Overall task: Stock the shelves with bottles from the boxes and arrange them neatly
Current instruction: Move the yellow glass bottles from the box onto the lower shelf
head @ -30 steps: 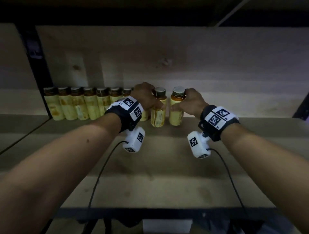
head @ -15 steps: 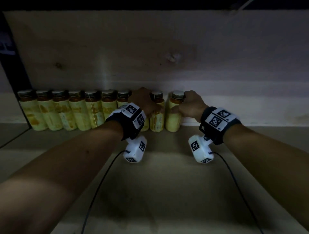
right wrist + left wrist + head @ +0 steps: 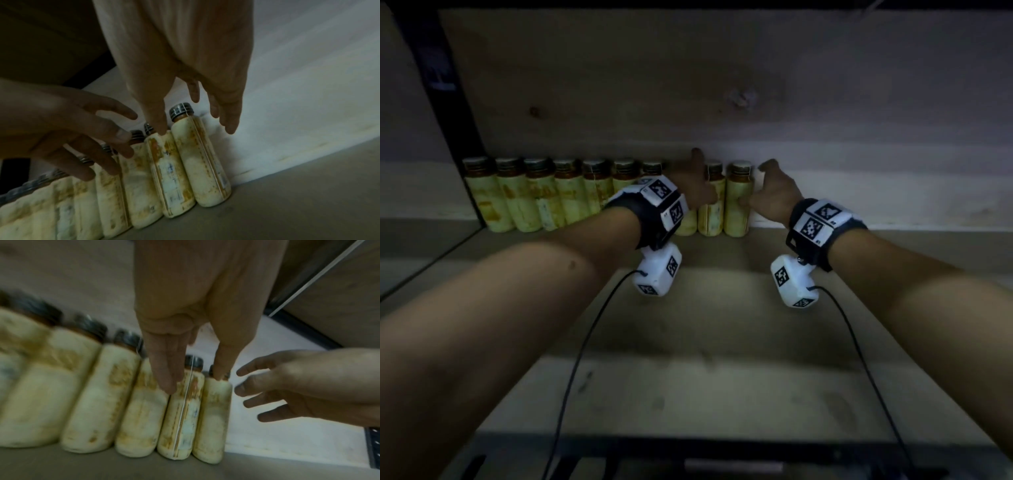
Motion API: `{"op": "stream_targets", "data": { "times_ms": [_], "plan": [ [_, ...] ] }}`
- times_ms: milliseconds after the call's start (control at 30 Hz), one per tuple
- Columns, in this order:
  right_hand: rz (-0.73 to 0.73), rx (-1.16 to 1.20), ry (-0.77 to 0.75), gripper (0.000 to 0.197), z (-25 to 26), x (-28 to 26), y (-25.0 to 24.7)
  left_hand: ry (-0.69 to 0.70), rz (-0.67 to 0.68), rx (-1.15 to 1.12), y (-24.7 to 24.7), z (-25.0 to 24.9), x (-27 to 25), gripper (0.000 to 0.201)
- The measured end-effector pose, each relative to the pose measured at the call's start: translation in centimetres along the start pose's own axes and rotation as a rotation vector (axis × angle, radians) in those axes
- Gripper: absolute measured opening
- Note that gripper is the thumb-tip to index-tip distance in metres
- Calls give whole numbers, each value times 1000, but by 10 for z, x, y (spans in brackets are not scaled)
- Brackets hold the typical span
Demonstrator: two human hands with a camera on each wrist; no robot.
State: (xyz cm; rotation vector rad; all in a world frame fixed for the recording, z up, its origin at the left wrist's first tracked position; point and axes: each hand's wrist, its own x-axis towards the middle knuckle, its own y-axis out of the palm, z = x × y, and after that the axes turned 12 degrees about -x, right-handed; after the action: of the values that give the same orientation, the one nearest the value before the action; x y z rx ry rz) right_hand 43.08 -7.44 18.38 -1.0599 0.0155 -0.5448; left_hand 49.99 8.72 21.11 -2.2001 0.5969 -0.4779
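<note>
A row of yellow-labelled bottles with dark caps (image 3: 571,198) stands along the shelf's back wall. The last two on the right are the end bottle (image 3: 738,205) (image 3: 213,418) (image 3: 201,162) and its neighbour (image 3: 710,205) (image 3: 183,418) (image 3: 170,178). My left hand (image 3: 695,178) (image 3: 195,381) hovers at these bottles with straight fingers, the tips touching their shoulders. My right hand (image 3: 763,185) (image 3: 195,126) is spread over the end bottle, thumb at its side, gripping nothing.
The wooden shelf board (image 3: 705,342) stretches toward me, with bare wall (image 3: 876,192) to the right of the row. A dark upright post (image 3: 438,85) stands at the row's left end. The shelf's dark front edge (image 3: 722,452) runs below my arms.
Both hands gripped the tops of the last two bottles and have let go, fingers now straight. Those two bottles have moved back into line with the row.
</note>
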Motion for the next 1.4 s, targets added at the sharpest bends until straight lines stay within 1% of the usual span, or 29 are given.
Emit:
{"op": "stream_targets", "data": {
  "times_ms": [33,67,100,133,200,233,300,367,467,533,633,700,800,867,1000,1067,1100,1167,1200,1300,1400],
  "plan": [
    [-5,-19,-1,75,5,-12,-4,39,6,55,-6,-1,-12,72],
    [-11,-32,-3,76,10,-24,-8,67,15,96,-12,-2,-26,53],
    [-16,-41,1,76,15,-37,-12,77,32,130,-18,-2,-41,40],
    [-14,-51,8,76,20,-51,-15,74,45,166,-23,-3,-53,43],
    [12,-84,-2,75,30,-81,-20,25,57,225,-34,-4,-81,63],
    [19,-105,-27,73,34,-96,-22,13,53,238,-39,-6,-97,65],
    [37,-161,-91,64,42,-127,-24,11,50,237,-48,-7,-127,58],
    [112,-258,-126,54,46,-155,-25,9,67,222,-51,-6,-157,48],
    [265,-375,-158,57,50,-196,-24,-38,144,226,-46,-4,-203,37],
    [283,-398,-204,52,52,-222,-23,-50,179,207,-39,-1,-233,33],
    [296,-350,-236,32,50,-258,-24,-58,254,137,-26,5,-273,24],
    [371,-265,-209,19,45,-283,-23,-79,322,64,-13,10,-298,20],
    [520,-190,-209,12,35,-320,-18,-120,431,-22,12,22,-332,18],
    [603,-193,-233,11,28,-342,-11,-146,504,-15,34,35,-351,16],
    [723,-224,-224,13,10,-376,17,-206,607,19,82,67,-377,16],
    [765,-249,-201,16,0,-387,34,-220,644,42,105,82,-386,8],
    [779,-252,-187,18,-6,-391,42,-225,658,59,117,90,-389,9],
    [803,-245,-142,19,-19,-398,62,-247,686,83,139,104,-394,20],
    [816,-243,-115,18,-26,-401,73,-268,709,81,151,110,-396,22],
    [869,-233,-15,18,-51,-406,107,-350,769,8,188,127,-400,20],
    [900,-220,85,28,-76,-414,142,-400,808,-92,224,147,-408,21]
  ]
}}
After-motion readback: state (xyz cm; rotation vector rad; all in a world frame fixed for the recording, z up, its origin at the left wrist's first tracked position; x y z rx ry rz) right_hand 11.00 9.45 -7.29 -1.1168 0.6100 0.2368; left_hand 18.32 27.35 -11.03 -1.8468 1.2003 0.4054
